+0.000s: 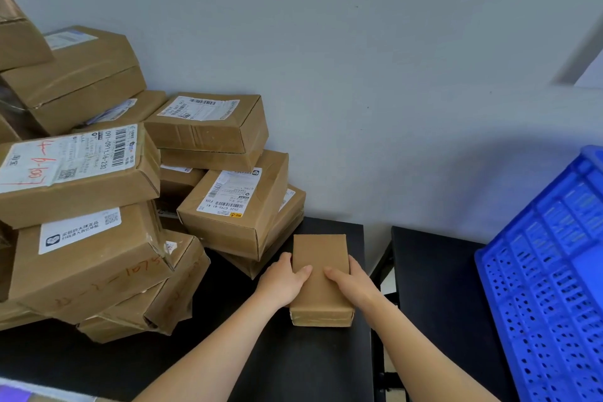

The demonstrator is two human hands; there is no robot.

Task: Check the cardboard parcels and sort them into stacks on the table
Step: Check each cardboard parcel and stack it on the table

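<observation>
Holding anything, are they, the two hands?

Yes, both are on one small parcel [321,277]. The left hand [284,282] grips its left long side and the right hand [354,284] its right long side. Each thumb lies on the top face, with the fingers curled down over the edges.

Where is that parcel?

Flat on the black bench [293,365], near the bench's right edge, with its length running away from the person. The top is plain brown, and clear tape wraps the near end.

And the other parcels?

A leaning pile of parcels [98,206] fills the left of the bench, up against the wall [359,42]. Most carry white shipping labels, and some have red writing. The nearest one sits just beside the small parcel's far left corner. Whether they touch I cannot tell.

Anything to the right?

A second bench [434,287] across a narrow gap, with a blue crate [548,287] at its right side.
</observation>
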